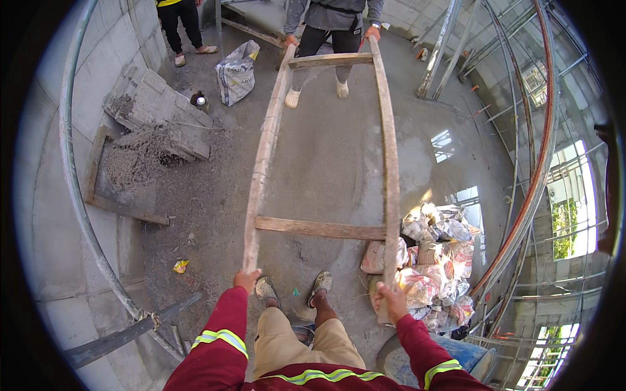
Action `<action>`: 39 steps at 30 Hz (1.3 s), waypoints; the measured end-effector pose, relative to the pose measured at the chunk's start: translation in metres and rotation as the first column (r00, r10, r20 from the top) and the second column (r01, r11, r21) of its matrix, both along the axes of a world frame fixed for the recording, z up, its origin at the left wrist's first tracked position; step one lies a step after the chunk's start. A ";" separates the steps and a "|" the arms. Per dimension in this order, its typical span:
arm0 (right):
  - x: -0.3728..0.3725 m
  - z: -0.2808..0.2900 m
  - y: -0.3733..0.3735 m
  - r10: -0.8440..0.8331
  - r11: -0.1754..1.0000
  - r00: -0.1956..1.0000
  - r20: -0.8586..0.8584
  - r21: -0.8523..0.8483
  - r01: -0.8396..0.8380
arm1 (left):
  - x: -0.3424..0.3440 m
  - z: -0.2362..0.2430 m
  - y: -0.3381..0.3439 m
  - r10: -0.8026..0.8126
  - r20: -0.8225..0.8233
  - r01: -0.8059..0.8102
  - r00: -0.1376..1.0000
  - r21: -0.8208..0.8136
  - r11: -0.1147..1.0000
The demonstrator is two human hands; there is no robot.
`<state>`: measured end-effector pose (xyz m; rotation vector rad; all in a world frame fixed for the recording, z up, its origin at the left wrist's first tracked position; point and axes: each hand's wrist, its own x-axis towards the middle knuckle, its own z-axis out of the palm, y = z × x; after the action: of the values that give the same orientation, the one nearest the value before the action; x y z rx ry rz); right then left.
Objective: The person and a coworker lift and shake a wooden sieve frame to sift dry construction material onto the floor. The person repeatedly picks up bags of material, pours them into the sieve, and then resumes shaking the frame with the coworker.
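Observation:
A long wooden frame [319, 227], made of two rails joined by two crosspieces, stretches between me and a co-worker. My left hand [246, 280] is closed around the near end of its left rail. Around the near end of the right rail, my right hand [391, 304] is closed too, fingers wrapped over the wood. The co-worker [332, 19] stands facing me and grips both far rail ends, one in each hand. The frame is held above the floor; whether a fine mesh spans it, I cannot tell.
Filled bags and crumpled sacks [437, 260] lie by the right rail, near a blue drum [456, 355]. At left, a gravelly heap [140, 159] sits by a wooden form [120, 207]. A white sack [236, 73], metal poles [438, 49] and another person [179, 23] stand farther off.

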<state>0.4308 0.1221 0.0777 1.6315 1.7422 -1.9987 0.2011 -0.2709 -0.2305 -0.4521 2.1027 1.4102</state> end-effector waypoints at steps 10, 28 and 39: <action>0.078 0.069 0.044 -0.128 0.986 0.990 -0.052 0.100 0.133 | 0.029 0.082 0.094 -0.334 0.189 0.307 0.923 0.161 0.938; 0.035 0.085 -0.050 -0.033 0.999 0.995 -0.096 -0.008 0.032 | -0.008 0.110 -0.039 -0.223 0.165 0.234 0.961 -0.050 0.971; 0.024 0.074 -0.052 -0.069 0.997 0.987 -0.148 -0.025 0.066 | -0.053 0.140 -0.042 -0.313 0.036 0.315 0.949 -0.086 0.945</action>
<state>0.4544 0.0705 0.1514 1.5948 1.7276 -2.2143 0.1483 -0.3133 -0.0908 -0.1541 2.1157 1.1241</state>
